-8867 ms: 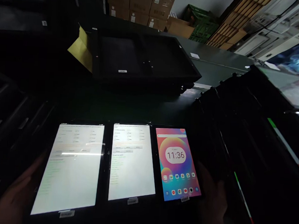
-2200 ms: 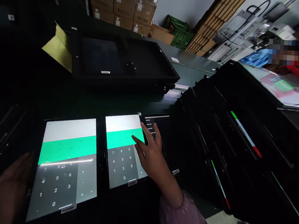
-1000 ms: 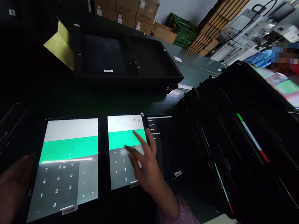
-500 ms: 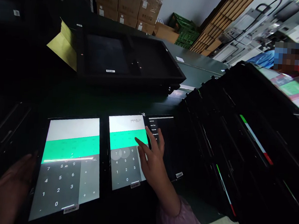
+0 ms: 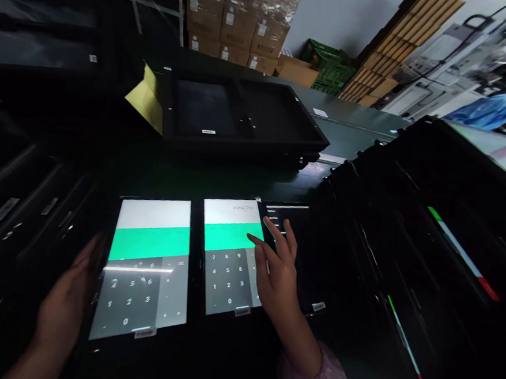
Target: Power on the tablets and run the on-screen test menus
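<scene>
Tap the middle tablet (image 5: 228, 286), set between the left tablet (image 5: 141, 300) and right tablet (image 5: 317, 257), with one fingertip at a time; other fingers should stay clear of the glass. The right hand (image 5: 279, 272) is spread and empty over its right side; contact cannot be determined. The left hand (image 5: 66, 297) is partly open at the left tablet's outer edge; grip cannot be determined. Compared with two seconds ago, characters now fill the middle tablet's formerly blank top.

1. Prob. electronics workshop: 2 tablets (image 5: 148, 292) are showing calc. screens.
2. Labelled boxes (image 5: 235, 25) are standing stacked in plastic at back.
3. Green crates (image 5: 331, 63) are sitting nearby.
4. Blk tray (image 5: 278, 115) is holding dark panel (image 5: 204, 106).
</scene>
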Motion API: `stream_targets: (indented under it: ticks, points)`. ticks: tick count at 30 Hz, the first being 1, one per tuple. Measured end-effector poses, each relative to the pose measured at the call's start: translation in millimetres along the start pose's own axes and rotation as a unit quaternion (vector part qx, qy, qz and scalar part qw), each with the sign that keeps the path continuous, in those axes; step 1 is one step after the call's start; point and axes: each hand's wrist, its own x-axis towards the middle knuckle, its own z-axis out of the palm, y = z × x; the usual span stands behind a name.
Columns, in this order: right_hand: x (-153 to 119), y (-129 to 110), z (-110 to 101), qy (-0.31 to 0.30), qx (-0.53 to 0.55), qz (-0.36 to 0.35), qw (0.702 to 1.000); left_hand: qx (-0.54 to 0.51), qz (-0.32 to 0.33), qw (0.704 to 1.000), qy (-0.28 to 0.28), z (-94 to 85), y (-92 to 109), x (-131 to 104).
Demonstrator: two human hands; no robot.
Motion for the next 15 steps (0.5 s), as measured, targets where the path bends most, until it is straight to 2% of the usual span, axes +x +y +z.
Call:
stream_targets:
  ticks: [3, 8, 12, 15]
  points:
    - [5.7, -15.2, 5.8, -0.006, 0.027, -0.049, 0.998, -0.055, -0.035, 0.998, -0.01, 14.7, -0.7, 1.0]
    - [21.8, -55.4, 30.6, -0.117, 0.025, -0.107, 0.987, -0.095, -0.024, 0.995, -0.031, 32.7, -1.8, 20.2]
    - [28.6, -77.1, 49.7, -0.127, -0.004, -0.104, 0.986, -0.106, -0.023, 0.993, -0.037, 33.3, 0.2, 23.0]
    - [27.6, -79.5, 54.4, -0.141, -0.003, -0.118, 0.983, -0.095, -0.036, 0.994, -0.038, 27.8, 0.2, 19.7]
